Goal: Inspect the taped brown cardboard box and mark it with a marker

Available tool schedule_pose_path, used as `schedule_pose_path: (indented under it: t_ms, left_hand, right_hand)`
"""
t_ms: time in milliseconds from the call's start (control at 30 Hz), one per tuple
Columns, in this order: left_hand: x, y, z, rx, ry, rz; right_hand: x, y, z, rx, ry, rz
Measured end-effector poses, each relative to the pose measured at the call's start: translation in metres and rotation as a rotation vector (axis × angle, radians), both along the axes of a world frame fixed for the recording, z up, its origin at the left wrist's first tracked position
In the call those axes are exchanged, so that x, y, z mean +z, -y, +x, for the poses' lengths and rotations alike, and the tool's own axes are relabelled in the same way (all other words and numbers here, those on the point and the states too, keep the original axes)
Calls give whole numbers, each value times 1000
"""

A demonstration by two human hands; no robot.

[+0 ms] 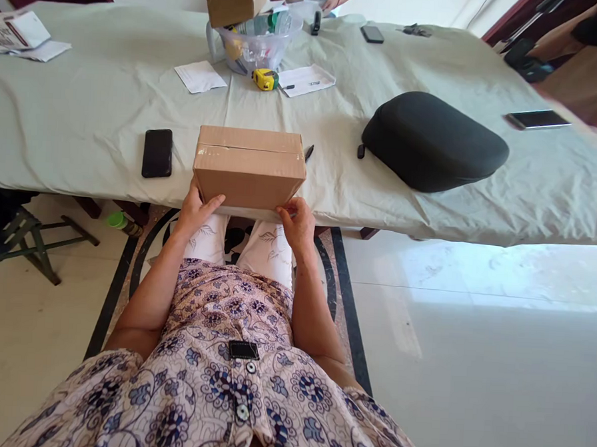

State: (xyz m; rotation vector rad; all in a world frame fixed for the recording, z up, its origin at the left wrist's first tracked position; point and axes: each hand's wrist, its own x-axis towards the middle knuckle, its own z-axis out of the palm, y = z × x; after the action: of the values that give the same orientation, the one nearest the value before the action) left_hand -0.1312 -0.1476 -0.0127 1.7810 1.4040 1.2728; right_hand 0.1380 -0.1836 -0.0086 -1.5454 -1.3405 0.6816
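Note:
A brown cardboard box (251, 171) with clear tape along its top seam is at the near edge of the cloth-covered table. My left hand (198, 211) grips its lower left corner, thumb lying on the near face and the other fingers around the side. At the lower right corner, my right hand (297, 222) holds the box with bent fingers, the thumb side against the near face. Just right of the box lies a black pen (309, 153), partly hidden by it. A black phone (157, 153) rests to its left.
Behind the box are a yellow tape measure (264, 79), papers (200, 77) and a plastic basket (260, 51) with another carton (234, 3) above it. A black case (433, 142) and a phone (538, 119) lie to the right. Two other people stand around the table.

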Motion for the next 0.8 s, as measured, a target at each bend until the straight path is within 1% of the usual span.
schedule_pose_path:
  t_ms: [133,200,267,333,433,500,600,700,800]
  left_hand:
    - [29,5,2,-31,136,33]
    - [39,6,2,-14,228,-5]
    - [44,4,3,13,307,-51]
    - [46,2,7,18,372,-54]
    - [48,-1,16,4,432,-13]
    - [50,-2,21,17,447,11]
    - [52,1,22,25,456,38]
    - [51,5,16,13,448,31]
    - [48,8,10,-1,449,54]
  right_hand:
    - [-2,0,3,11,9,-8]
    - [-1,1,4,16,12,-3]
    - [2,5,4,20,9,22]
    - [9,9,3,10,-17,70]
    - [26,11,0,-25,-101,177]
    - [38,8,-1,-52,-137,238]
    - [51,0,-3,-73,-153,269]
    - [56,-4,-5,-80,-168,274]
    - [54,-1,-7,-75,-215,265]
